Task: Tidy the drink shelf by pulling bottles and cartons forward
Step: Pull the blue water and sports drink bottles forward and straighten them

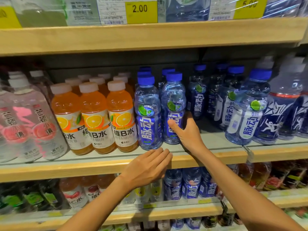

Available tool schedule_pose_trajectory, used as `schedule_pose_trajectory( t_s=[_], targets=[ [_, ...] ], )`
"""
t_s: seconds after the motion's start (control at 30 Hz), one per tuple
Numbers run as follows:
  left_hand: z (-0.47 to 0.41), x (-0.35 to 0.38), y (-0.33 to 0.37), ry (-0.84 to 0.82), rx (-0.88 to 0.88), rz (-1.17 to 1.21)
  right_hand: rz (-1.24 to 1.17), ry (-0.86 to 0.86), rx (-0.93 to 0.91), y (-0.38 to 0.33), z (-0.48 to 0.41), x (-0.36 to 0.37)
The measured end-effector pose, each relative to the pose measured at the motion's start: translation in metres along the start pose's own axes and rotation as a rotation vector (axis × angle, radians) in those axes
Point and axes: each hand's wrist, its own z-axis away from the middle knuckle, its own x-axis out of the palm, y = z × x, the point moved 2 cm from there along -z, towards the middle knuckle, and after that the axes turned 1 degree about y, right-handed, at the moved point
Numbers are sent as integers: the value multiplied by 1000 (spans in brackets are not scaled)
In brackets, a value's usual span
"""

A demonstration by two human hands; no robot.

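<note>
**A:** What's the right hand [186,132] doing?

**B:** It grips a see-through blue plastic bottle [173,104] w/ a blue cap. The thumb lies across the blue label & the fingers go round the back.

**A:** Where's that bottle?

**B:** On the middle shelf, standing up, near the front. A second blue bottle [148,112] of the same kind stands just beside it on the left, a bit closer to the front.

**A:** And the left hand [150,165]?

**B:** It's flat, fingers straight & together, holding nothing. It's over the pale wood shelf edge [66,169], just in front of the second blue bottle. Can't tell if it touches the wood.

**A:** What's left of the blue ones?

**B:** Three orange drink bottles [95,119] w/ white caps in a front row, more behind. Then clear bottles w/ pink labels [38,124].

**A:** And to the right?

**B:** A bare bit of shelf, w/ more blue-cap bottles [198,92] set back behind it. One big blue-cap bottle [248,110] stands near the front edge.

**A:** Up top?

**B:** A yellow price tag [141,12] that says 2.00.
</note>
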Motion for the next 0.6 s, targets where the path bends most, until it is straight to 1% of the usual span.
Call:
schedule_pose_trajectory(
  t_s=[0.1,0.33,0.47,0.53,0.6],
  targets=[
    [1,1,0,-12,-3,5,24,30,-13,-1,-11,5],
    [0,1,-1,-32,-27,2,29,28,19,-4,-18,15],
    [-3,-1,-1,-60,-53,18,105,7,40,0,-13,8],
    [-5,-3,0,-57,-97,38,111,42,66,7,-9,-5],
    [-11,-5,2,-49,-164,93,72,127,83,14,-5,-24]
  ],
)
